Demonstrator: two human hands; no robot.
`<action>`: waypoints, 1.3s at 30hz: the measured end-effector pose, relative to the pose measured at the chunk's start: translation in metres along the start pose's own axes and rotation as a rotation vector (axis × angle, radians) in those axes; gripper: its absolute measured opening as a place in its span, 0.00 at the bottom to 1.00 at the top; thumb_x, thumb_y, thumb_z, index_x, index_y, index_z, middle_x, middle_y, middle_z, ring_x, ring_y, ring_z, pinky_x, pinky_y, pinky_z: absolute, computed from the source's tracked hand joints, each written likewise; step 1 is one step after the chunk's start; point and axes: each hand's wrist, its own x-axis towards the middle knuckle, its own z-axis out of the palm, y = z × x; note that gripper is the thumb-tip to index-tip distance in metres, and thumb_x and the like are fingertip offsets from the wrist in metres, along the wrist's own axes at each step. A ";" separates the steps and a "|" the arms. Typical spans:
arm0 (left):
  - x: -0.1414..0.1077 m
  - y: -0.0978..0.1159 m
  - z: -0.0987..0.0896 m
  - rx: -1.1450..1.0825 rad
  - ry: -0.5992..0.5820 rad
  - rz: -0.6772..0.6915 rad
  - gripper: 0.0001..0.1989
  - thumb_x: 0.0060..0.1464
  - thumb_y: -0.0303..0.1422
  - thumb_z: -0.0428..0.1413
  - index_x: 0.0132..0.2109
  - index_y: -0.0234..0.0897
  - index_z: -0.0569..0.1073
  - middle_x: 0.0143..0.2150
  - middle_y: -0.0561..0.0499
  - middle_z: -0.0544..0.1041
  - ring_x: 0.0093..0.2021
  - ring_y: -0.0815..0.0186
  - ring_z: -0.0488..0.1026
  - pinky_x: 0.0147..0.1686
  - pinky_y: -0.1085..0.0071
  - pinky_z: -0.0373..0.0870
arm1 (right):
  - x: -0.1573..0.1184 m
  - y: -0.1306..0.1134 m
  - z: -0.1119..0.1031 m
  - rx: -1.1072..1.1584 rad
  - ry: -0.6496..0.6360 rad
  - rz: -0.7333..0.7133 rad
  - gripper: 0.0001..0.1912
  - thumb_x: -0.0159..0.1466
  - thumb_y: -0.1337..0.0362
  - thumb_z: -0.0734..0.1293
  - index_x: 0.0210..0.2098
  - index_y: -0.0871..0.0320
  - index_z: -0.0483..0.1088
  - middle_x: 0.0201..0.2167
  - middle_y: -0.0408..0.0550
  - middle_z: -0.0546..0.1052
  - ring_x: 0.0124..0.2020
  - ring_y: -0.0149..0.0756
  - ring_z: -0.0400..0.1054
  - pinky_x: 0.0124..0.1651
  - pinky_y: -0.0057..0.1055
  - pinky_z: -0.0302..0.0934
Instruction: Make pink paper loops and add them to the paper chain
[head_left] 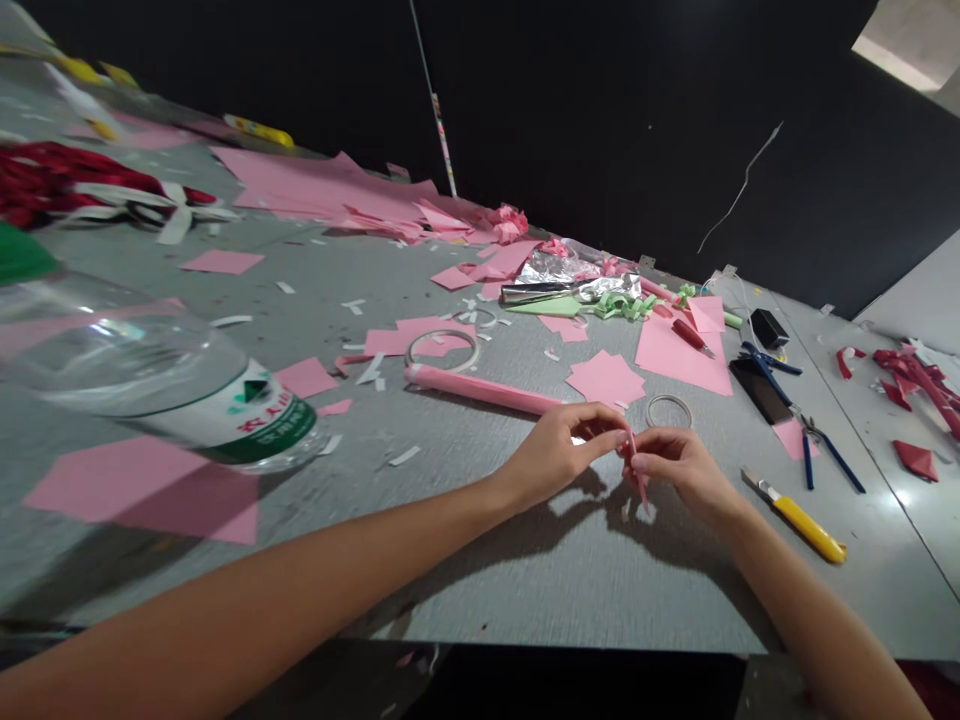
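Near the front middle of the grey table, my left hand (564, 440) and my right hand (679, 465) meet with fingertips pinched on a small piece of pink paper (640, 478). Part of that paper is hidden by the fingers. Just behind my left hand lies a long pink paper roll (480, 388), with a ring of tape (442, 350) by its far end. Another tape ring (669, 410) rests right behind my right hand. To the right of that hand is a yellow utility knife (810, 528), flat on the table.
A clear plastic bottle (142, 350) is at the left. Pliers (829, 455), a phone (760, 390) and a red-handled tool (694, 340) lie on the right. Pink sheets (330, 190), green curled paper (626, 306) and foil (555, 268) line the back, against a black wall (600, 120).
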 end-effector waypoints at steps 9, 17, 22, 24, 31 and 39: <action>0.000 0.003 0.002 0.006 -0.016 -0.046 0.09 0.59 0.37 0.63 0.39 0.35 0.84 0.37 0.48 0.85 0.37 0.62 0.79 0.41 0.68 0.73 | 0.001 0.005 -0.003 -0.007 -0.022 -0.008 0.13 0.61 0.55 0.81 0.39 0.58 0.83 0.29 0.45 0.82 0.25 0.31 0.74 0.29 0.28 0.70; -0.001 0.003 0.002 0.015 -0.008 -0.040 0.09 0.60 0.36 0.62 0.39 0.35 0.84 0.38 0.47 0.86 0.38 0.62 0.79 0.41 0.67 0.74 | 0.001 0.004 -0.002 -0.007 -0.021 -0.011 0.13 0.62 0.55 0.81 0.39 0.58 0.83 0.29 0.46 0.82 0.26 0.31 0.74 0.29 0.28 0.69; -0.001 0.005 0.001 0.015 -0.005 -0.025 0.09 0.60 0.35 0.61 0.39 0.35 0.84 0.37 0.47 0.86 0.38 0.62 0.79 0.41 0.68 0.73 | 0.001 0.003 -0.002 0.001 -0.017 0.000 0.14 0.61 0.55 0.81 0.39 0.58 0.83 0.29 0.46 0.82 0.26 0.32 0.74 0.28 0.28 0.70; -0.001 0.005 0.001 0.012 -0.006 -0.018 0.09 0.60 0.35 0.61 0.39 0.35 0.84 0.37 0.47 0.86 0.38 0.62 0.79 0.41 0.68 0.73 | 0.001 0.003 -0.002 0.012 -0.017 0.001 0.14 0.61 0.55 0.81 0.39 0.58 0.83 0.29 0.46 0.82 0.25 0.31 0.74 0.28 0.28 0.70; 0.000 0.003 0.002 0.041 0.004 -0.034 0.10 0.59 0.37 0.61 0.39 0.36 0.85 0.37 0.47 0.86 0.37 0.62 0.79 0.40 0.68 0.73 | 0.002 0.003 -0.002 -0.002 -0.009 -0.001 0.13 0.61 0.55 0.81 0.38 0.58 0.83 0.28 0.46 0.82 0.25 0.31 0.73 0.28 0.27 0.69; -0.001 0.003 0.002 0.060 0.004 -0.019 0.10 0.60 0.36 0.61 0.39 0.36 0.85 0.37 0.47 0.86 0.37 0.62 0.79 0.39 0.68 0.73 | 0.001 0.002 -0.001 -0.021 -0.003 0.000 0.13 0.61 0.55 0.81 0.38 0.58 0.83 0.28 0.45 0.82 0.25 0.31 0.73 0.30 0.28 0.69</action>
